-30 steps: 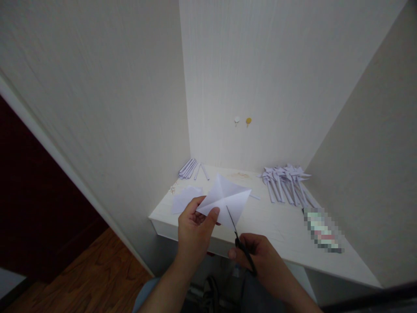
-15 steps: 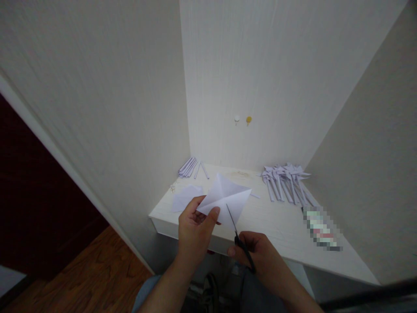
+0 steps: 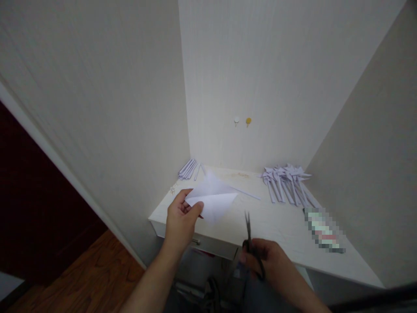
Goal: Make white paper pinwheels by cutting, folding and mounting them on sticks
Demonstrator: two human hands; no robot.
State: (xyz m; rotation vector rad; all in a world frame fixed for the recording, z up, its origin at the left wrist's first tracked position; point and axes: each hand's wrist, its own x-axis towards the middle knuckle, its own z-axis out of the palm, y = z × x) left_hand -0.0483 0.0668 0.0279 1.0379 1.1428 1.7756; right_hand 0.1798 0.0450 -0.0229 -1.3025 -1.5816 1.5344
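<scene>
A creased square sheet of white paper (image 3: 213, 201) is pinched at its left corner by my left hand (image 3: 183, 215), thumb on top. The sheet is held above the desk and looks slightly blurred. My right hand (image 3: 265, 258) has its fingers in the handles of black-handled scissors (image 3: 248, 230). The blades point up and away from me, a little apart at the tips. They are off to the right of the sheet and do not touch it.
A white desk (image 3: 273, 226) sits between panel walls. Rolled paper sticks (image 3: 188, 169) lie at its back left, and one single stick (image 3: 247, 193) lies behind the sheet. Paper pinwheels (image 3: 286, 180) are bunched at the back right. A blurred-out item (image 3: 324, 230) lies near the right edge.
The scissors have come away from the paper, moving right and toward me. My left hand has shifted left with the sheet, uncovering the single stick behind it.
</scene>
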